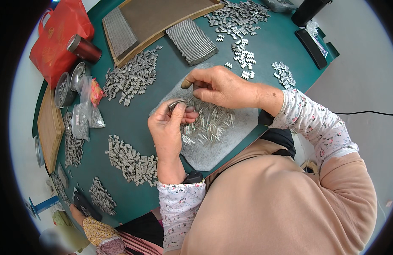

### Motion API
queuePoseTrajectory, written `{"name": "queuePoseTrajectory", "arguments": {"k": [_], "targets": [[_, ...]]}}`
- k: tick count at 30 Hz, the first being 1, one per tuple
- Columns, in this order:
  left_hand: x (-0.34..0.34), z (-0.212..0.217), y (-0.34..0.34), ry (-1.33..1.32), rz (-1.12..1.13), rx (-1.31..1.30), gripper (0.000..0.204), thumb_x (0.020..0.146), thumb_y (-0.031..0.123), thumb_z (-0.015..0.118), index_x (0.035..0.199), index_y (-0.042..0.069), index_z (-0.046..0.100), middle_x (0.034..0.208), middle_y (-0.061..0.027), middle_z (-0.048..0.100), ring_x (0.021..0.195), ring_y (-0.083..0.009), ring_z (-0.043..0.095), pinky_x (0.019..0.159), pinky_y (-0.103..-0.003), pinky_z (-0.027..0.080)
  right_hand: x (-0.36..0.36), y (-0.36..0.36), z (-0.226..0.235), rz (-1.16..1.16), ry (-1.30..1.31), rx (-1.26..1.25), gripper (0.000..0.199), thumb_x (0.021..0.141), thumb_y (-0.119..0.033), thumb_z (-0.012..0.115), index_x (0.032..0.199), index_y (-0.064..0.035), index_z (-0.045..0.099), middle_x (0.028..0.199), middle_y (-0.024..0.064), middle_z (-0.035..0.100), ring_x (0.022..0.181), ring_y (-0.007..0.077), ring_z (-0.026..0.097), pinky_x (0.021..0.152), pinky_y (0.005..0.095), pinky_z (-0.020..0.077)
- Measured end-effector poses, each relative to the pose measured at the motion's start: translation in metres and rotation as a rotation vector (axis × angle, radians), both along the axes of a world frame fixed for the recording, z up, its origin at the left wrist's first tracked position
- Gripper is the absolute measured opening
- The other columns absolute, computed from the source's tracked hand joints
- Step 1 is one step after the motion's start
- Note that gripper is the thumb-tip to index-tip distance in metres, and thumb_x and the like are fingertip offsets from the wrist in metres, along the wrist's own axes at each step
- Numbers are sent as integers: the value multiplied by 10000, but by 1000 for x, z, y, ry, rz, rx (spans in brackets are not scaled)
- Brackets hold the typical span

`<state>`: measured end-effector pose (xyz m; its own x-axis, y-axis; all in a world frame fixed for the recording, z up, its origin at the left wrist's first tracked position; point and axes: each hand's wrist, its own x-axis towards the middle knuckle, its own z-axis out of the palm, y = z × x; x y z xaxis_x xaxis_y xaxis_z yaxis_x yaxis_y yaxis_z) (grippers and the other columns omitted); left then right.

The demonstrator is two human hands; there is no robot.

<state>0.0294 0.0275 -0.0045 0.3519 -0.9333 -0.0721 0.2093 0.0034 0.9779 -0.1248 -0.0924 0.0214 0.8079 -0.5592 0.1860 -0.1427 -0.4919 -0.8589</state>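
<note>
our left hand (168, 127) pinches a small metal piece (176, 103) above the grey pad (213, 148); our right hand (219, 87) closes on thin pins (209, 121) there. a loose pinch could drop pins among the clip piles (130, 159) on the counter (132, 123).

You are looking down on a dark green tabletop (132, 123) under even, soft light with no hard shadows. Pale grey floor (358, 72) shows beyond its right edge, crossed by a thin black cable (366, 113). To the left, more pale floor (22, 110) borders the tabletop's curved rim.
</note>
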Motion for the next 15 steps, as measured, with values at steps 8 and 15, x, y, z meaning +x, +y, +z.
{"name": "queuePoseTrajectory", "arguments": {"k": [8, 15], "targets": [[-6, 2, -1, -40, -64, -64, 120, 914, 38, 608, 956, -67, 646, 786, -123, 680, 667, -184, 687, 610, -267, 566, -4, 13, -12, -45, -104, 327, 120, 928, -78, 582, 992, 24, 578, 845, 11, 595, 790, 63, 542, 701, 234, 481], [-6, 2, 0, -72, -65, -62, 102, 902, 16, 614, 952, -66, 649, 808, -112, 675, 677, -179, 688, 619, -264, 571, 2, 22, -23, -49, -198, 422, 122, 944, -101, 592, 986, 12, 577, 888, 1, 582, 836, 54, 542, 743, 227, 488]]}}
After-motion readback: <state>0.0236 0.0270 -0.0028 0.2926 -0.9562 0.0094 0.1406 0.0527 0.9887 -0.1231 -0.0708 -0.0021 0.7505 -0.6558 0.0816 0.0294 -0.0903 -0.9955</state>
